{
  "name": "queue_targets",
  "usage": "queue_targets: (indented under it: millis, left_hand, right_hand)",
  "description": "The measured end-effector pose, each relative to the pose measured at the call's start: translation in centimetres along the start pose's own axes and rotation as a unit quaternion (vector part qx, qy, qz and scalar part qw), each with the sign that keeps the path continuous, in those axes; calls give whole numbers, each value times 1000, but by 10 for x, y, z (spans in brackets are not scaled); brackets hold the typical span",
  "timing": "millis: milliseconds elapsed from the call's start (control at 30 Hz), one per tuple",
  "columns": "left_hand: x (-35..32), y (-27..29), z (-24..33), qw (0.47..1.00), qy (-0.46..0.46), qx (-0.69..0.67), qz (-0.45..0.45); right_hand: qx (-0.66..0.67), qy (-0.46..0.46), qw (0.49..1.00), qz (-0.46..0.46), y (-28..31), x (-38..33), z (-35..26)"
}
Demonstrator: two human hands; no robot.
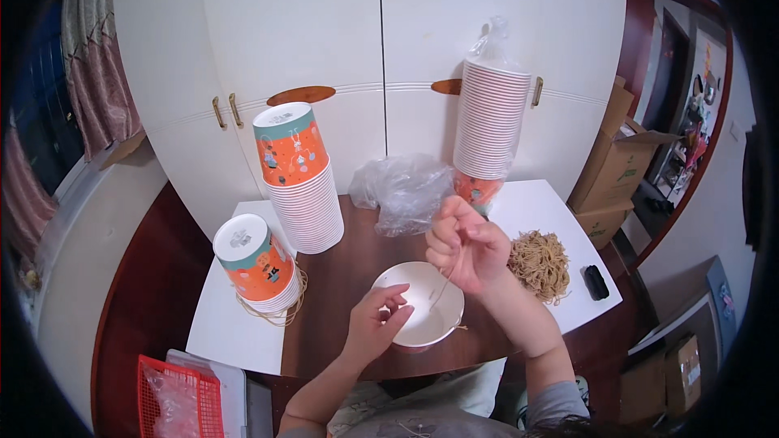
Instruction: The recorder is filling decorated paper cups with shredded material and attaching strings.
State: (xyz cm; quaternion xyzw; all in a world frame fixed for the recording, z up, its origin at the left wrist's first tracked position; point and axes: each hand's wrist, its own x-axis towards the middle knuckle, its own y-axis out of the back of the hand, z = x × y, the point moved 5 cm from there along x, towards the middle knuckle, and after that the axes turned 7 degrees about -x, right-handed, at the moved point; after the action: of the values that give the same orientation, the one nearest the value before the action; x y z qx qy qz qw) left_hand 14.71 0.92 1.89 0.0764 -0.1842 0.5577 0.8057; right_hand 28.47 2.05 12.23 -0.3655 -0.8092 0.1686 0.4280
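Note:
A white paper cup (416, 305) stands open side up at the near edge of the table. My left hand (375, 323) rests against its left rim, fingers curled around it. My right hand (466, 245) hovers above the cup's right side, fingers pinched on a thin tan rubber band (443, 286) that stretches down toward the cup. A heap of tan rubber bands (540, 263) lies just right of my right hand.
Two upside-down stacks of orange-and-teal cups (300, 182) (256, 263) stand at the left, one with rubber bands under it. A bagged tall stack (489, 121) and crumpled plastic (403, 190) sit at the back. A small black object (596, 282), red basket (178, 397), cardboard boxes (617, 170).

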Motion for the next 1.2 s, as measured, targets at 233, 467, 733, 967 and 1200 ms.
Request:
queue_targets:
  millis: [233,467,733,967,1200]
  left_hand:
    - [10,-7,4,995,-82,38,-39]
    - [28,27,10,976,-81,202,-22]
    - [54,19,-7,851,-234,441,-165]
    - [61,32,-24,937,3,304,-170]
    - [66,49,-60,968,22,207,-139]
  right_hand:
    - [-27,-22,999,6,1,0,22]
    - [-480,-151,862,63,40,-17,27]
    - [-503,-206,833,104,102,-28,85]
    - [-433,-403,796,130,110,-44,94]
    - [-711,-243,654,90,121,-36,82]
